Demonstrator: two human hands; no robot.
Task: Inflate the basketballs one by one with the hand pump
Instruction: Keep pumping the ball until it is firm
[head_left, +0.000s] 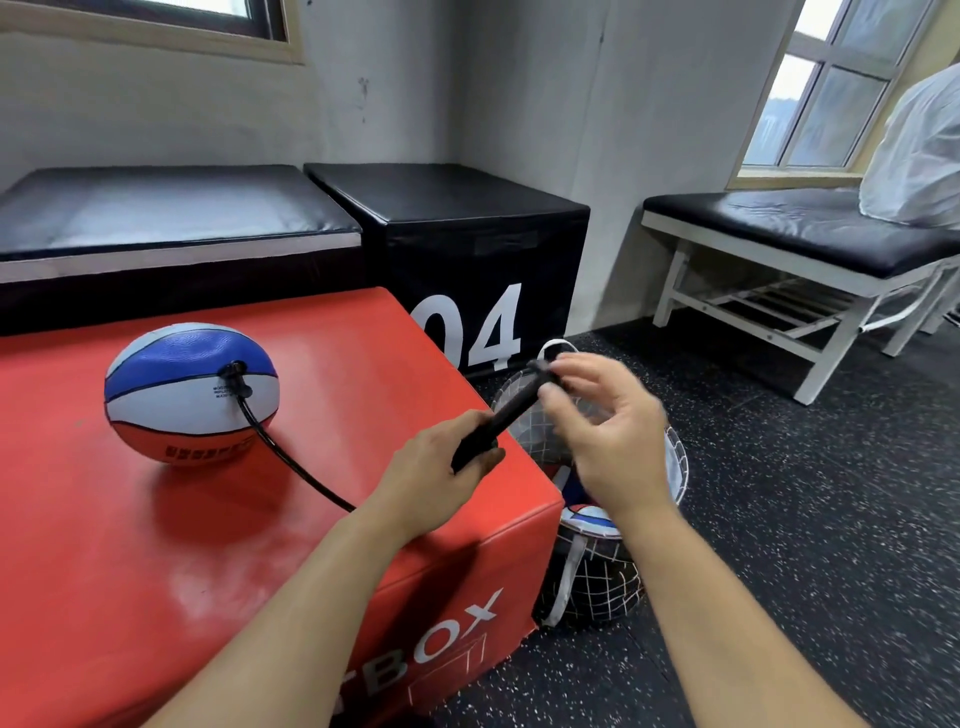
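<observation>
A blue, white and orange basketball (189, 392) lies on the red box (156, 545), squashed and partly flat. A black hose (280, 452) runs from its valve to the black hand pump (511, 413). My left hand (441, 478) grips the pump's lower barrel above the box's right edge. My right hand (602, 436) pinches the pump's handle end with fingertips and thumb; it is blurred. More balls (587, 517) lie in a net bag on the floor, partly hidden behind my right forearm.
The net bag (597, 587) with white straps sits on the black speckled floor beside the red box. A black box marked 04 (467, 260) and a black padded bench (156, 218) stand behind. A white-framed padded bench (810, 234) stands at right under a window.
</observation>
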